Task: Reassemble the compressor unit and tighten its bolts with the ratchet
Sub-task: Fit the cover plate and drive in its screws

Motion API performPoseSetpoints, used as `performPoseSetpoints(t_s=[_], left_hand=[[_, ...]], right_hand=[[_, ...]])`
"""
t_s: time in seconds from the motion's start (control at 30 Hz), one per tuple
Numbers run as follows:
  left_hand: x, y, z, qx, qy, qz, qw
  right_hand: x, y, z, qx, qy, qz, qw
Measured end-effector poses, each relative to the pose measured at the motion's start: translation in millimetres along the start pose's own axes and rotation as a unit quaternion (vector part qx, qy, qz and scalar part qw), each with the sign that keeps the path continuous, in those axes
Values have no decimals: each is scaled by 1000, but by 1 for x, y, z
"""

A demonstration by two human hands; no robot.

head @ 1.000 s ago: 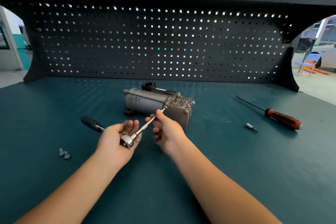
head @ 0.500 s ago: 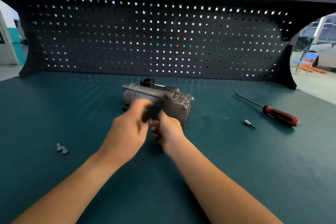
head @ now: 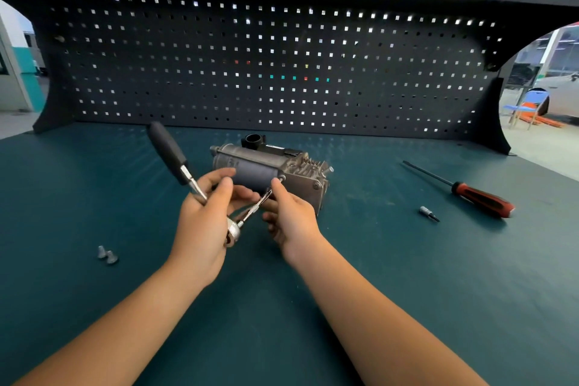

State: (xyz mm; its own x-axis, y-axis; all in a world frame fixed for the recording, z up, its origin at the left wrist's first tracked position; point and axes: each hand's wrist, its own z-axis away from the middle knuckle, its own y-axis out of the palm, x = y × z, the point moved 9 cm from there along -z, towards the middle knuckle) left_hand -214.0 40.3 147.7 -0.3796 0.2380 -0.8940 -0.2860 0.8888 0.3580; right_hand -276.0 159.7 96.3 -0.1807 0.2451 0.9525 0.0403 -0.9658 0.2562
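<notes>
The grey metal compressor unit (head: 269, 166) lies on its side in the middle of the green bench. My left hand (head: 203, 222) grips the ratchet (head: 233, 230) near its head; the black handle (head: 167, 150) points up and to the left. A thin extension bar (head: 255, 207) runs from the ratchet head up towards a bolt (head: 282, 178) on the compressor's near face. My right hand (head: 289, 216) pinches that bar just below the bolt. The bar's tip is hidden by my fingers.
Two loose grey bolts (head: 106, 254) lie on the mat at the left. A red-and-black screwdriver (head: 470, 194) and a small bit socket (head: 427, 212) lie at the right. A dark pegboard (head: 282, 66) closes off the back of the bench.
The ratchet handle has swung from low on the left up to pointing upward. My left hand turned with it, and my right hand stayed on the extension bar.
</notes>
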Motion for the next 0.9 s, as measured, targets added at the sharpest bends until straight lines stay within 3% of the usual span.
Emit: performPoseSetpoints(t_s=[0.17, 0.3, 0.47, 0.57, 0.67, 0.8, 0.83, 0.9], left_hand=[[4, 2, 4, 7, -43, 36, 998], [12, -2, 3, -22, -91, 94, 991], [47, -22, 2, -127, -258, 235, 928], [55, -28, 3, -146, -274, 236, 921], [44, -27, -3, -125, -218, 182, 951], [-1, -21, -12, -57, -10, -32, 998], [-13, -14, -10, -27, 57, -116, 991], [-33, 9, 3, 65, 185, -275, 941]], right_hand=[[6, -3, -4, -16, -13, 26, 999], [0, 1, -7, 11, 26, -24, 999], [-10, 15, -7, 66, 63, -100, 991], [-11, 15, -7, 73, 63, -100, 990], [-9, 10, -9, 55, 47, -57, 996], [-4, 2, -9, 19, 5, 27, 999], [-3, 2, -9, 18, -2, 31, 999], [-3, 2, -9, 19, -15, 21, 999]])
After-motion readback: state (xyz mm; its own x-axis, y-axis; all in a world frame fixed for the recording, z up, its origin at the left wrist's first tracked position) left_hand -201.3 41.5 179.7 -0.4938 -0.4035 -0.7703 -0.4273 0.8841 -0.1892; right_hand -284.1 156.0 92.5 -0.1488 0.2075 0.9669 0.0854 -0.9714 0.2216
